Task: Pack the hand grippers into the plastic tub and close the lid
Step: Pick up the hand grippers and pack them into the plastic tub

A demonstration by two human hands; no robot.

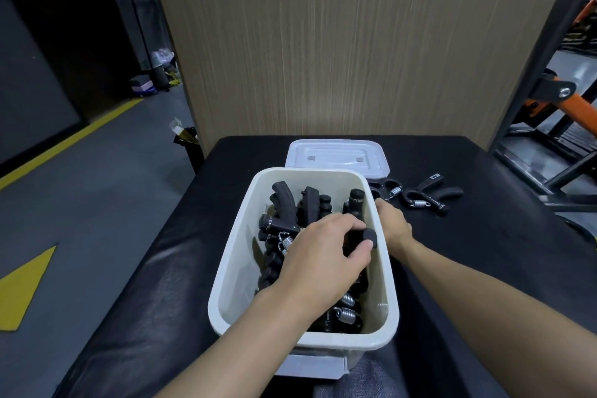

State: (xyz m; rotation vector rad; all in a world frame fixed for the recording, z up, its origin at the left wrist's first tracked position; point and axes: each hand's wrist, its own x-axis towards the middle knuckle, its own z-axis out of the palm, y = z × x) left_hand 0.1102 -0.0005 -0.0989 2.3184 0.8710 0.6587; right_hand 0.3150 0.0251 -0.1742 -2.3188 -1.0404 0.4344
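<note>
Tub (239, 252): left hand (323, 255) palm-down inside, right hand (392, 223) outside.

Open room in near-left corner of tub (232, 268); rest crowded with hand grippers (284, 203). Bare tabletop (484, 252) right of tub, lid (337, 157) behind.

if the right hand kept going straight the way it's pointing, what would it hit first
The right hand, beside the tub's right wall, points away from the person toward the loose hand grippers on the table. The nearest gripper sits just past the fingertips, so probably that first; depth is hard to judge.
</note>
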